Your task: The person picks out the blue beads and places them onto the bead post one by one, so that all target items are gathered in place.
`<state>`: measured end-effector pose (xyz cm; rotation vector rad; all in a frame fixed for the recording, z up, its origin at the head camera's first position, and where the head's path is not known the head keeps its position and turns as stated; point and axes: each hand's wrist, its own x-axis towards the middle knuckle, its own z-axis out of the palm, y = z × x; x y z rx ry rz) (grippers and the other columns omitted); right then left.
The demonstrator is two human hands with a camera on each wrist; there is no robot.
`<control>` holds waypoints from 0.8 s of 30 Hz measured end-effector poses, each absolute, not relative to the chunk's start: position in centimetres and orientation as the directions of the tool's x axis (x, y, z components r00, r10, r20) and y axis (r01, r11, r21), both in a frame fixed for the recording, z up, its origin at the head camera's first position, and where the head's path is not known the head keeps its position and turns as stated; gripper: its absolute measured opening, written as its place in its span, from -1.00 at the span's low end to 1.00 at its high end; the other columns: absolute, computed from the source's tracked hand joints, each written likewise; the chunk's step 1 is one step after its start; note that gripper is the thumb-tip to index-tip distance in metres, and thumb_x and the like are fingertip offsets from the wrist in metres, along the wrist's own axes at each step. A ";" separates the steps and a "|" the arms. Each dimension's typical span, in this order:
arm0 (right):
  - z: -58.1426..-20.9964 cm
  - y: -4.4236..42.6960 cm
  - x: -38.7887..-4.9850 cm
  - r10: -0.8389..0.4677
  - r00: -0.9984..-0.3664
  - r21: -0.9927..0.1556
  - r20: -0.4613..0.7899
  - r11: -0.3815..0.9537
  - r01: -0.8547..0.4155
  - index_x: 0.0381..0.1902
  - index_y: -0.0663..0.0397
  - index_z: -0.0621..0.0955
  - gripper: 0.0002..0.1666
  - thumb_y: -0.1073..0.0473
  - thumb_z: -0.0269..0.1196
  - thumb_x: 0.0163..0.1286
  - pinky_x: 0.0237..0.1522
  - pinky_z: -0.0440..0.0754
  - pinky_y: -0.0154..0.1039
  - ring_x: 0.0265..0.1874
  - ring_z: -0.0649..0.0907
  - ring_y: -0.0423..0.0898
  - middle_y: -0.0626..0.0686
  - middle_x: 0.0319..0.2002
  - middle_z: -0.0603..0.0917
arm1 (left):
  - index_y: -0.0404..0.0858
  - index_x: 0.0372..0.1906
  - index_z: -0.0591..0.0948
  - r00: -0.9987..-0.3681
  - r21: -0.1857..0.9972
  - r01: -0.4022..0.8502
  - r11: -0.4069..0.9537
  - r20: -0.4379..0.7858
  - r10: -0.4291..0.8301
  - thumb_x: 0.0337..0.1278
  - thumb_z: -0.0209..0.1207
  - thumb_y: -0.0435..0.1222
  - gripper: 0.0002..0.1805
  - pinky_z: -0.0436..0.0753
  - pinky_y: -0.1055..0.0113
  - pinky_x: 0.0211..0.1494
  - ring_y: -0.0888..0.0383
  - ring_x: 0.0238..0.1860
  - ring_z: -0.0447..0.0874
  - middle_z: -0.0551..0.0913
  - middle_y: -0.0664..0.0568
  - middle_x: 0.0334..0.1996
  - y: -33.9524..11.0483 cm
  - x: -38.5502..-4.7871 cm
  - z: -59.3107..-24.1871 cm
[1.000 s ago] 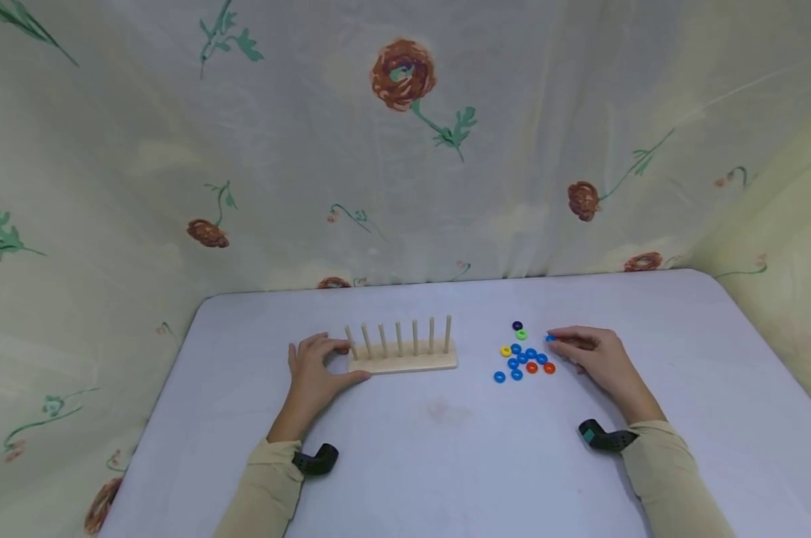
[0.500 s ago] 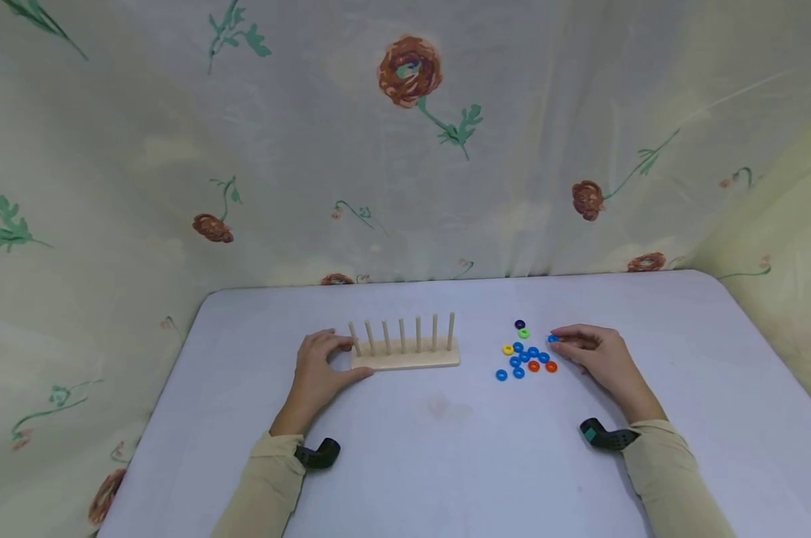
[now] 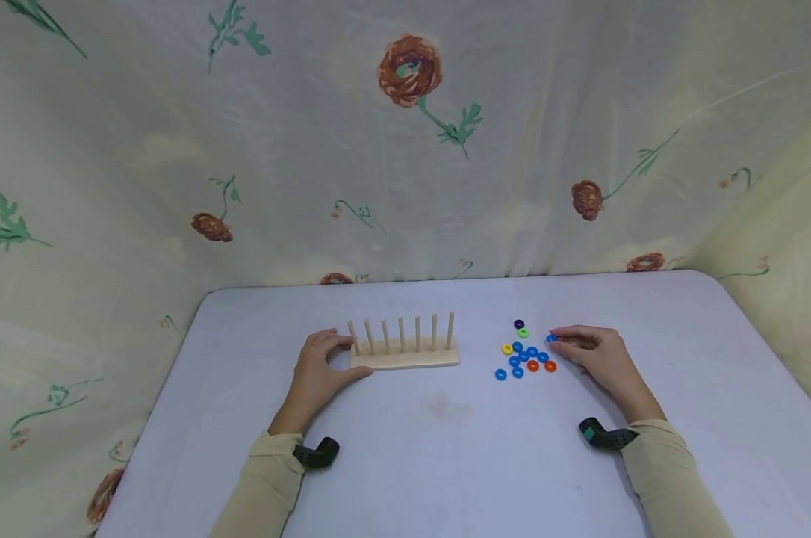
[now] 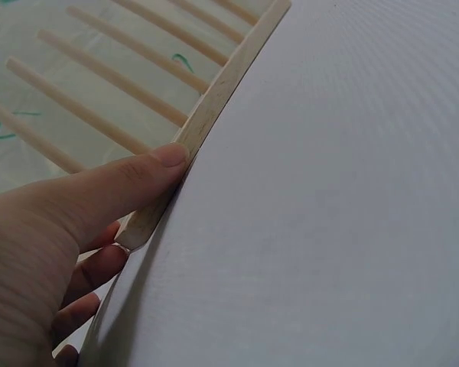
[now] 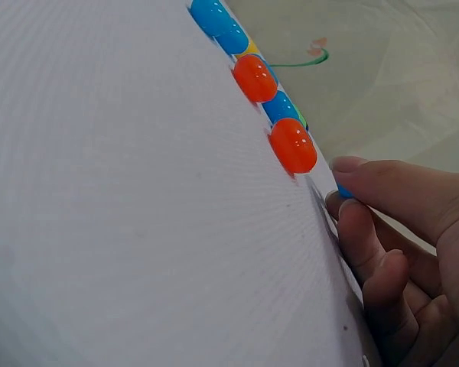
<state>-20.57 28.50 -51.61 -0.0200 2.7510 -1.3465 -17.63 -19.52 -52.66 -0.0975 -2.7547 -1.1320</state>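
A wooden peg rack (image 3: 405,360) with a row of upright pegs stands left of the middle of the table. My left hand (image 3: 317,377) grips its left end, the thumb (image 4: 170,155) along the front edge and the fingers behind. To the right, my right hand (image 3: 597,359) pinches a blue ring (image 3: 551,338) between thumb and fingertips; in the right wrist view only a sliver of that blue ring (image 5: 343,191) shows. Just left of this hand lies a loose cluster of rings: several blue rings (image 3: 514,362), two orange rings (image 3: 550,366), a yellow ring (image 3: 507,349), a green ring (image 3: 523,333) and a dark purple ring (image 3: 519,324).
A white table (image 3: 446,463) carries everything, its far edge close to a flower-printed curtain (image 3: 278,149). Between rack and rings lies a stretch of white tabletop. Black devices are strapped at the left wrist (image 3: 317,453) and right wrist (image 3: 606,434).
The whole view shifts slightly between the first two frames. Both hands keep their holds, the right on the blue ring and the left on the rack, with hardly any movement.
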 end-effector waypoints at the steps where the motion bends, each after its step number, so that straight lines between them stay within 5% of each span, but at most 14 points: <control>1: -51.6 28.5 -20.5 -0.047 -0.997 -0.790 -0.062 0.612 0.020 0.18 0.01 0.71 -0.46 -0.20 0.35 0.42 -0.49 0.60 -0.35 -0.45 0.59 -0.18 0.11 -0.05 0.79 | -0.20 0.07 0.73 -0.985 0.691 0.123 0.712 0.174 0.002 -0.19 0.64 -0.07 -0.37 0.37 -0.19 0.54 -0.17 0.46 0.37 0.56 -0.22 0.34 -19.5 -17.6 -52.7; 15: -50.8 27.9 -20.3 -0.043 -0.999 -0.743 -0.022 0.669 -0.012 0.19 -0.03 0.71 -0.46 -0.21 0.33 0.43 -0.45 0.58 -0.38 -0.35 0.61 -0.11 0.15 -0.03 0.78 | -0.21 0.05 0.73 -0.986 0.720 0.120 0.684 0.168 -0.003 -0.19 0.65 -0.08 -0.38 0.35 -0.20 0.55 -0.19 0.47 0.36 0.56 -0.23 0.35 -19.4 -17.5 -52.0; 20: -49.2 26.7 -19.9 -0.049 -0.999 -0.699 0.018 0.714 -0.048 0.20 -0.06 0.71 -0.47 -0.23 0.30 0.45 -0.25 0.57 -0.32 -0.07 0.58 0.00 0.14 0.09 0.74 | -0.19 0.04 0.74 -0.983 0.712 0.130 0.690 0.183 -0.003 -0.20 0.65 -0.06 -0.38 0.39 -0.21 0.51 -0.19 0.45 0.39 0.56 -0.23 0.34 -19.3 -17.7 -52.4; 24: -47.9 25.0 -20.0 -0.066 -0.990 -0.665 0.121 0.735 -0.131 0.15 -0.05 0.74 -0.53 -0.17 0.33 0.45 -0.12 0.57 -0.27 -0.05 0.64 0.03 0.15 0.08 0.76 | -0.17 0.06 0.73 -0.983 0.698 0.123 0.706 0.183 -0.009 -0.20 0.65 -0.04 -0.37 0.40 -0.20 0.51 -0.18 0.45 0.40 0.56 -0.21 0.35 -19.4 -17.9 -52.8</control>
